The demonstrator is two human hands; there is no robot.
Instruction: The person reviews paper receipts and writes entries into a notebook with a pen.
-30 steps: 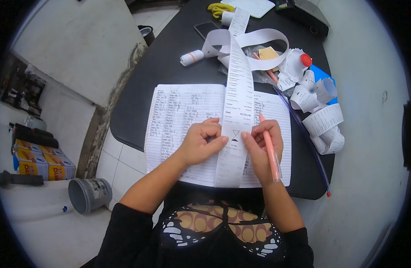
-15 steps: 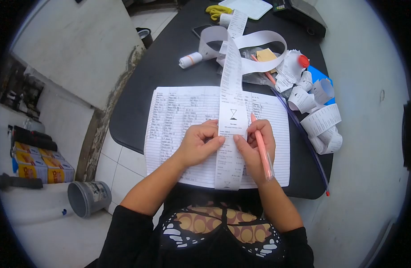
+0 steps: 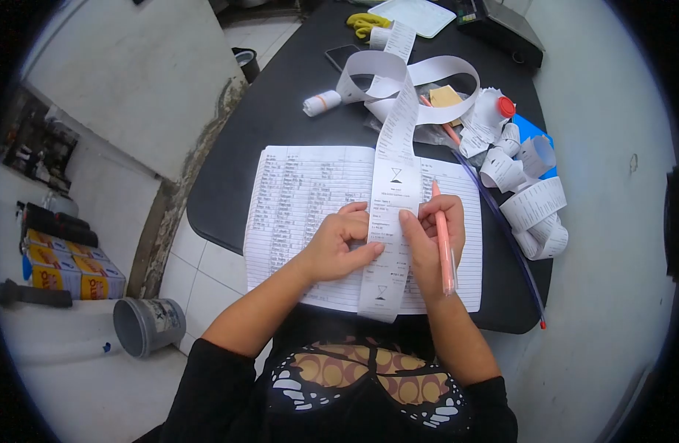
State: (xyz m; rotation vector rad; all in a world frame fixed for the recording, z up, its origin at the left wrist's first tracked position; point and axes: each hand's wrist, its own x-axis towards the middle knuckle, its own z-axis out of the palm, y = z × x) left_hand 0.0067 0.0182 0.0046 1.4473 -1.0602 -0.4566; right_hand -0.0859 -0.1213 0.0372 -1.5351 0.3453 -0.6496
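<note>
A long printed receipt strip [image 3: 393,196] runs down over an open lined notebook [image 3: 280,221] filled with handwritten columns. My left hand [image 3: 339,244] grips the strip's left edge, thumb on top and the other fingers curled, partly hidden behind the paper. On the opposite edge, my right hand [image 3: 434,240] pinches the strip with its thumb in front. That same hand also holds a pink pen [image 3: 443,240], which slants across the fingers with its tip upward. Beyond the notebook the strip loops in wide curls on the black table [image 3: 243,122].
A small banded paper roll [image 3: 322,102], a phone [image 3: 342,57] and yellow scissors-like handles [image 3: 367,25] lie farther back. Curled receipts [image 3: 535,201], a red cap [image 3: 505,108] and a purple stick [image 3: 494,214] sit right. A grey bucket [image 3: 149,327] stands at lower left.
The strip has slid a little away from me and to the right. My right thumb sits higher along its edge, while my left thumb is slightly lower. The pen stays in my right hand.
</note>
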